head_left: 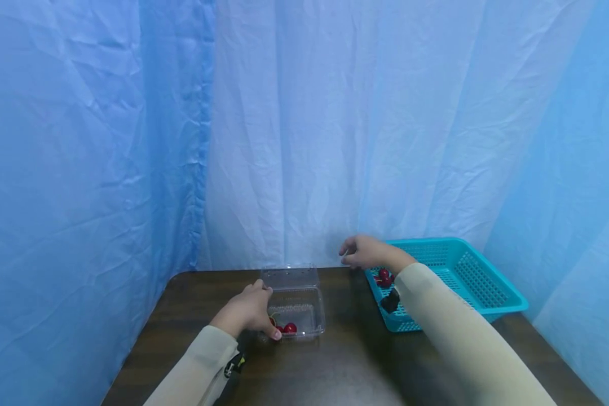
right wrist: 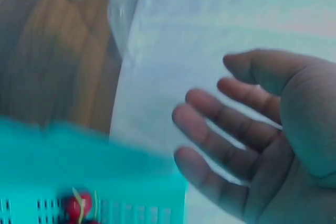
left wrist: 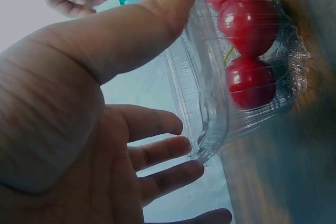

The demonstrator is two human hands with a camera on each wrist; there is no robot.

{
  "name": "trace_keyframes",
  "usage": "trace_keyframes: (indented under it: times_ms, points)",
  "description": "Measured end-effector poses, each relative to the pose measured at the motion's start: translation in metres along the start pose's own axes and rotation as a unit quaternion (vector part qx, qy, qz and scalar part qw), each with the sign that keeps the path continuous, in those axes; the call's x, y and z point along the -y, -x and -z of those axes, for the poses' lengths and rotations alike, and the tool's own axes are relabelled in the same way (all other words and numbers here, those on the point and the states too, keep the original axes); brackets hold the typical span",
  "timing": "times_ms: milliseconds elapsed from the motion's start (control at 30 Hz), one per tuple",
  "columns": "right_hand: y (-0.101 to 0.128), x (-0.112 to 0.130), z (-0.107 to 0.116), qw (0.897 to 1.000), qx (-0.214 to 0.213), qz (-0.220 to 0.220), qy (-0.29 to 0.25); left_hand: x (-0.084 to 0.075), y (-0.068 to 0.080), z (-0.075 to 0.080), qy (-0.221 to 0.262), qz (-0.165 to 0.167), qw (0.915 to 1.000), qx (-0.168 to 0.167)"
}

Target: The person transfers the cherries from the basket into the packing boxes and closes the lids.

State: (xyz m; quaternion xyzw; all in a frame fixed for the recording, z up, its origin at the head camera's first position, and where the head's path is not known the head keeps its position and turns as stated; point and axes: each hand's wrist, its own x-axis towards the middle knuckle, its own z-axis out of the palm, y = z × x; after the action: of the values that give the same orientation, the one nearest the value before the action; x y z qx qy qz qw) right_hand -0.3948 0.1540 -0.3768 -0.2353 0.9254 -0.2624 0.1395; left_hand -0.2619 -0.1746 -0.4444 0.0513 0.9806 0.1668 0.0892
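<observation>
A clear plastic clamshell box (head_left: 312, 316) stands on the table with its lid raised at the back. My left hand (head_left: 248, 307) grips its left side, thumb at the near edge and fingers toward the back. Several red cherries (left wrist: 249, 24) lie inside, at the near left, partly behind the thumb in the head view. My right hand (head_left: 367, 252) hangs in the air over the back left corner of a turquoise basket (head_left: 487, 282). Its fingers (right wrist: 226, 150) are spread and loosely bent, with nothing between them. More cherries (head_left: 384, 278) are in the basket's left end, partly hidden by the right sleeve.
The dark wooden table (head_left: 335, 366) carries the box near its middle and the basket at the right. Pale blue curtains (head_left: 294, 141) hang behind the table's back edge and at both sides. The right forearm reaches across the basket's front.
</observation>
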Motion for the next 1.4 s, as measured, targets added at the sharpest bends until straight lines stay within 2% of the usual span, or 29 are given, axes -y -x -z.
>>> trace_keyframes:
  times_ms: [200,367,667,933,1133,1400]
  points:
    - [-0.002,-0.035,0.018,0.996,-0.054,-0.069,-0.003,0.001,-0.001,0.002,-0.007,0.002,1.0000,-0.002]
    - [0.001,-0.061,0.023,0.990,-0.081,-0.113,-0.008,0.002,-0.001,-0.001,0.001,0.000,1.0000,0.001]
    - [0.009,-0.095,0.021,0.989,-0.095,-0.112,-0.034,0.004,0.002,-0.001,0.004,0.009,0.9999,-0.003]
    - [0.008,-0.113,0.018,0.987,-0.074,-0.144,-0.023,0.002,0.002,0.002,0.001,0.001,1.0000,0.000]
    - [0.010,-0.111,0.009,0.986,-0.035,-0.164,0.023,0.000,0.001,0.002,0.000,0.000,1.0000,0.001]
    - [0.014,-0.110,0.000,0.983,-0.030,-0.179,0.013,0.004,0.003,0.001,0.003,0.006,1.0000,0.006]
